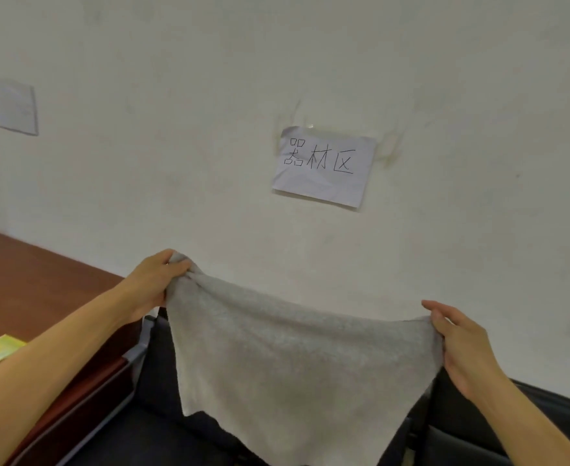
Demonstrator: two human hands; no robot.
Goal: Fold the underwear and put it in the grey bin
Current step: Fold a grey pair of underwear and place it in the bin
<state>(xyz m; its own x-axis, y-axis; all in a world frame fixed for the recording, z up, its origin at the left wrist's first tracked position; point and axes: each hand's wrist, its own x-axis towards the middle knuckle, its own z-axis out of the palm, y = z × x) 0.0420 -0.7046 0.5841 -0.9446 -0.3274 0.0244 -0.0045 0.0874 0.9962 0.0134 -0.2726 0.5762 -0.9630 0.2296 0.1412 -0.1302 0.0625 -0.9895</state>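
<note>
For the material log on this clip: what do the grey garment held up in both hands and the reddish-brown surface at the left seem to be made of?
The grey underwear garment: soft heathered knit, likely cotton jersey; matte, it sags between the left hand and right hand and bunches at the grip. The reddish-brown tabletop: wood or wood-look laminate, smooth with a faint sheen; which one cannot be told.

Two bare forearms enter from about seven and five o'clock, no sleeves, watch, rings or bands showing on either, each ending in an ungloved grip, the left hand (152, 284) and the right hand (461, 351)
</note>
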